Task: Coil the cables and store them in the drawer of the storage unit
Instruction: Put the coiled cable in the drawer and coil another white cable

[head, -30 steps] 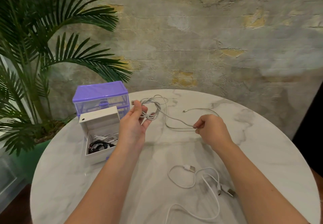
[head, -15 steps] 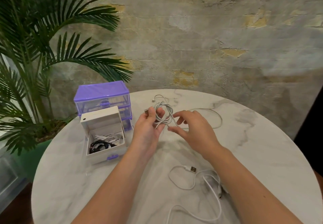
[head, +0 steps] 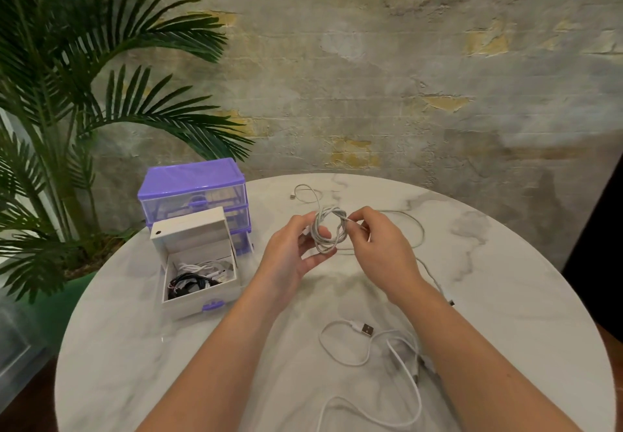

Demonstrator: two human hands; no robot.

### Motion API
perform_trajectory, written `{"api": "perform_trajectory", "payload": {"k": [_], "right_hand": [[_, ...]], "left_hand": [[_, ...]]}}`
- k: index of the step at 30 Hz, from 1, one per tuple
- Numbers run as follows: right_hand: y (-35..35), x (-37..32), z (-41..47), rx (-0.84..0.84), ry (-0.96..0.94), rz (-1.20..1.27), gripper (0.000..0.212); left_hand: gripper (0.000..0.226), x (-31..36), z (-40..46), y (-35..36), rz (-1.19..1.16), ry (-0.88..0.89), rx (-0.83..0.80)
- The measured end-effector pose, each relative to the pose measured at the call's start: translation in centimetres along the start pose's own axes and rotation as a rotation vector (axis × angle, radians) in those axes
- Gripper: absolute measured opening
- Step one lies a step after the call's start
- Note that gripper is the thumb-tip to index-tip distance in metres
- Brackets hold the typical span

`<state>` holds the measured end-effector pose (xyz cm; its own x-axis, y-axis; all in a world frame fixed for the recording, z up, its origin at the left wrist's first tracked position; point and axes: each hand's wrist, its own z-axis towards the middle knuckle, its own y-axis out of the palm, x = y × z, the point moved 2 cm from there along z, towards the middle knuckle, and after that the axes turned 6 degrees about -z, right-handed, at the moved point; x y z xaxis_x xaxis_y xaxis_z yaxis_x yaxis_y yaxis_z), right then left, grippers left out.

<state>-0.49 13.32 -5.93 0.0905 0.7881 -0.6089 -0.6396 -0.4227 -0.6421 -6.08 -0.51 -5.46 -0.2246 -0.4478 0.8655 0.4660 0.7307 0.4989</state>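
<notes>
I see two hands above the round marble surface [head: 135, 347]. The left hand [head: 290, 256] carries one grey cable [head: 328, 232], wound into a coil of several loops; the coil rests on the left fingers, thumb at its left side, so this grip is grasping the coil. The right hand [head: 377, 249] pinches a strand of the same cable at the right edge of the coil, between thumb and forefinger, so this grip is also closed on the cable. The uncoiled remainder runs right and back in a wide loop over the surface, and one connector end lies at the far side, beyond the coil.

Count of storage items: one purple unit [head: 194, 189] at the left rear, with stacked drawers, and one white drawer [head: 199, 263] pulled out and standing on the surface in front of the unit. The drawer contains stowed cables, at least one black and one white; I cannot give an exact count.

One white cable [head: 364, 361] lies loose on the near surface below the right forearm, with a USB plug visible. I cannot tell if its loops belong to a single cable.

One palm [head: 67, 94] stands at left, beside the surface.
</notes>
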Motion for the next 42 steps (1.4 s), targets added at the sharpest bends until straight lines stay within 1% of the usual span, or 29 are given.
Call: {"api": "perform_trajectory", "payload": {"k": [3, 5, 8, 10, 13, 16, 19, 22, 24, 26, 30, 33, 36, 39, 42], "right_hand": [[-0.3, -0.1, 0.0, 0.008, 0.014, 0.018, 0.02], [-0.4, 0.0, 0.0, -0.001, 0.032, 0.025, 0.018], [-0.7, 0.1, 0.0, -0.02, 0.04, 0.055, 0.013], [-1.0, 0.1, 0.1, -0.025, 0.036, 0.083, 0.014], [-1.5, 0.2, 0.3, -0.034, 0.037, 0.079, 0.017], [-1.7, 0.0, 0.4, -0.055, 0.011, 0.112, 0.018], [-1.6, 0.1, 0.4, -0.072, -0.003, 0.144, 0.017], [-1.6, 0.3, 0.4, -0.029, -0.052, 0.166, 0.015], [-1.5, 0.3, 0.4, -0.011, -0.091, 0.13, 0.015], [-1.3, 0.1, 0.4, 0.016, -0.136, 0.018, 0.018], [-1.1, 0.0, 0.4, 0.083, -0.226, -0.17, 0.018], [-1.2, -0.1, 0.3, 0.092, -0.278, -0.227, 0.017], [-1.1, -0.1, 0.4, 0.067, -0.301, -0.223, 0.021], [-0.8, 0.2, 0.6, 0.011, -0.294, -0.13, 0.029], [-0.7, 0.9, 0.8, -0.011, -0.267, -0.144, 0.034]], "left_hand": [[0.024, 0.1, 0.0, -0.3, 0.106, 0.033, -0.005], [0.028, 0.2, 0.0, -0.4, 0.188, 0.06, -0.021], [0.033, 0.2, -0.1, -0.4, 0.279, 0.046, -0.037], [0.034, 0.4, 0.0, -0.6, 0.288, 0.035, -0.023], [0.035, 0.8, -0.1, -0.6, 0.224, 0.016, 0.014], [0.031, 1.0, -0.1, -0.7, 0.19, -0.003, 0.048], [0.03, 1.2, -0.1, -0.9, 0.227, 0.003, 0.068], [0.031, 1.0, -0.1, -0.8, 0.328, 0.028, 0.043], [0.034, 0.7, -0.2, -0.6, 0.402, 0.042, 0.014], [0.035, 0.6, -0.3, -0.5, 0.46, 0.039, 0.0], [0.025, 0.3, -0.2, -0.4, 0.53, 0.044, 0.014], [0.02, -0.1, -0.1, -0.4, 0.554, 0.1, 0.01], [0.014, 0.1, -0.1, -0.6, 0.571, 0.17, 0.045], [0.012, 0.5, -0.1, -1.1, 0.494, 0.186, 0.114], [0.013, 0.9, -0.3, -1.3, 0.396, 0.164, 0.155]]}}
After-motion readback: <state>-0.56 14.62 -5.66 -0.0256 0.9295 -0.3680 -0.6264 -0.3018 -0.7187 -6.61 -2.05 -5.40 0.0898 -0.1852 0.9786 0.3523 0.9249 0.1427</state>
